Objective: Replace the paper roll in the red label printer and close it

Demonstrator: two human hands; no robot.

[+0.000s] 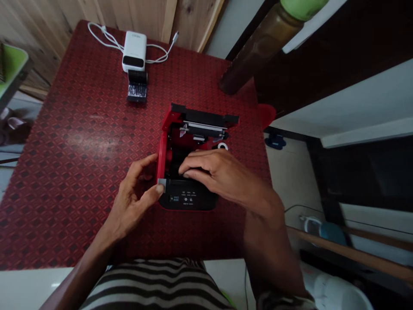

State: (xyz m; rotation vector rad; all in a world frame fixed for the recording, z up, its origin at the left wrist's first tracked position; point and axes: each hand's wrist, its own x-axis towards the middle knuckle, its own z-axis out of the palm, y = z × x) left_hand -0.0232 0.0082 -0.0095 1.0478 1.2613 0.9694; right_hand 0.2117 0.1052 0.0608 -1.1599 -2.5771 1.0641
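Holding: left hand (132, 200) at the front-left corner of a boxy red-and-black plastic printer (189, 198), thumb tip pressed on a small grey tab (161, 185), other fingers spread.
Reaching: right hand (222, 172) into the open bay, fingers curled and pressed together; whether they pinch anything cannot be told.
Printer position: mid-table, lid raised, on a red diamond-patterned tablecloth (74, 142).
Behind: white rectangular power bank (134, 51) with white cable (103, 34); flat black patterned object (137, 88) touching it.
Right edge: tall brown bottle (264, 43) with green cap.
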